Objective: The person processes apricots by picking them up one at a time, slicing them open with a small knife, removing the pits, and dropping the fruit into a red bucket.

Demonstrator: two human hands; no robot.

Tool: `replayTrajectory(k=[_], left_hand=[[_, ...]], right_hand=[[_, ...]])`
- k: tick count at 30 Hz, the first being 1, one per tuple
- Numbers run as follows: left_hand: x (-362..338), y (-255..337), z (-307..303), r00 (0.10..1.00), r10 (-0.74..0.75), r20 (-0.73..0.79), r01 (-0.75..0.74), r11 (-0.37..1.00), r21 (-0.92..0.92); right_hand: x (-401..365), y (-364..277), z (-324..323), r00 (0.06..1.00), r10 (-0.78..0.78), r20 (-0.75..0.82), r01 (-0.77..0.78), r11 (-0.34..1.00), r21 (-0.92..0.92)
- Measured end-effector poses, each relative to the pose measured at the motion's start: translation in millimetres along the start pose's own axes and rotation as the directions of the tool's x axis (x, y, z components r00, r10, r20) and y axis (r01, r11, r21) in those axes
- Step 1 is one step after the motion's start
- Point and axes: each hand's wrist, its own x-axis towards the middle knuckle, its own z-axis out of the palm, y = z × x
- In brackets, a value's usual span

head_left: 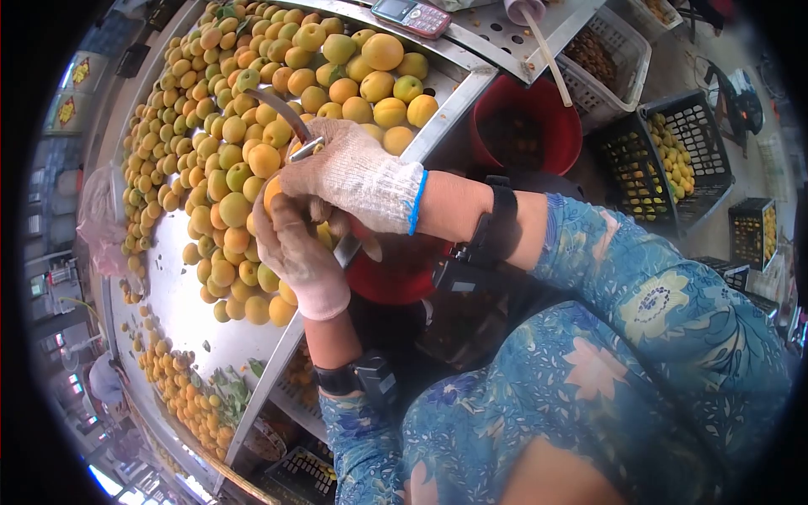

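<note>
My right hand (332, 172), in a whitish knit glove with a blue cuff edge, is closed round a curved knife (284, 114) at the tray's edge. Its blade points up and left over the fruit. Just below, my left hand (290, 248), in a stained light glove, has its fingers bent around an orange-yellow apricot (272, 192), partly hidden between both hands. Many yellow, orange and greenish apricots (238, 174) lie heaped on the metal tray (181, 278) beyond my hands.
A red bucket (539, 139) stands right of the tray, with another red bucket (391, 273) below my hands. A phone (412, 17) lies at the top. Black crates (707, 143) and a white crate (635, 71) stand right. Leaves (231, 394) lie lower left.
</note>
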Motion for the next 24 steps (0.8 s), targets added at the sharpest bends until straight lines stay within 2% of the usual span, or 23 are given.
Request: replayTrajectory(k=[2,3,4,5,6,7,8,9,11,12,14,16,17,18,19,20,22,23,24], left_hand=[[-2,-4,-1,0.993,-0.080,-0.090,0.079,0.997,-0.012],[-1,-4,0,0.991,-0.099,-0.089,0.091,0.992,-0.086],[2,-7,-2,0.990,-0.100,-0.096,0.092,0.992,-0.082],[7,-13,-5,0.956,-0.268,-0.120,0.234,0.942,-0.241],[9,-16,-8,0.895,-0.430,-0.115,0.355,0.846,-0.398],[5,-2,-1,0.959,-0.228,-0.171,0.192,0.961,-0.201],[7,0,-3,0.958,-0.228,-0.173,0.192,0.960,-0.202],[10,1,-6,0.951,-0.275,-0.140,0.250,0.953,-0.173],[14,3,-7,0.942,-0.319,-0.106,0.302,0.942,-0.149],[16,5,-7,0.920,-0.389,-0.059,0.356,0.887,-0.294],[19,8,-7,0.866,-0.495,0.068,0.447,0.707,-0.547],[23,-13,-19,0.894,-0.441,0.081,0.420,0.758,-0.499],[26,-21,-28,0.918,-0.365,0.158,0.393,0.778,-0.490],[27,-28,-35,0.930,-0.285,0.232,0.364,0.795,-0.484],[25,-17,-33,0.920,-0.354,0.167,0.384,0.734,-0.561],[26,-18,-37,0.922,-0.351,0.163,0.379,0.736,-0.561],[31,-16,-43,0.934,-0.339,0.112,0.323,0.671,-0.667],[28,-10,-40,0.944,-0.324,0.065,0.290,0.720,-0.631],[27,-4,-35,0.945,-0.321,0.068,0.290,0.719,-0.632]], right_hand=[[8,12,4,1.000,-0.023,0.016,0.023,1.000,-0.016],[11,18,7,0.998,-0.057,-0.005,0.056,0.996,-0.074],[11,19,11,0.996,-0.091,-0.024,0.087,0.988,-0.130],[9,18,16,1.000,-0.026,0.004,0.027,0.993,-0.116],[9,21,17,1.000,-0.025,0.008,0.026,0.993,-0.117],[9,23,18,0.997,-0.077,-0.012,0.074,0.983,-0.170],[9,23,19,0.991,-0.131,-0.032,0.121,0.967,-0.223],[9,22,16,0.999,-0.051,-0.014,0.050,0.995,-0.089],[7,14,7,1.000,-0.013,0.008,0.013,0.999,-0.037],[8,11,5,0.999,0.028,0.034,-0.029,0.999,0.017],[12,13,4,0.999,-0.002,0.047,-0.001,0.998,0.059],[12,12,2,0.993,0.033,0.111,-0.040,0.998,0.058],[11,11,0,0.993,0.030,0.114,-0.037,0.998,0.057],[11,10,-4,0.983,0.065,0.173,-0.096,0.980,0.175],[12,8,-6,0.967,0.092,0.237,-0.160,0.945,0.285],[14,9,-6,0.966,0.089,0.241,-0.158,0.946,0.284],[19,10,-6,0.988,0.054,0.144,-0.088,0.967,0.238],[19,12,-3,0.997,0.057,0.043,-0.063,0.986,0.157],[18,12,0,0.998,0.054,0.041,-0.059,0.986,0.157]])
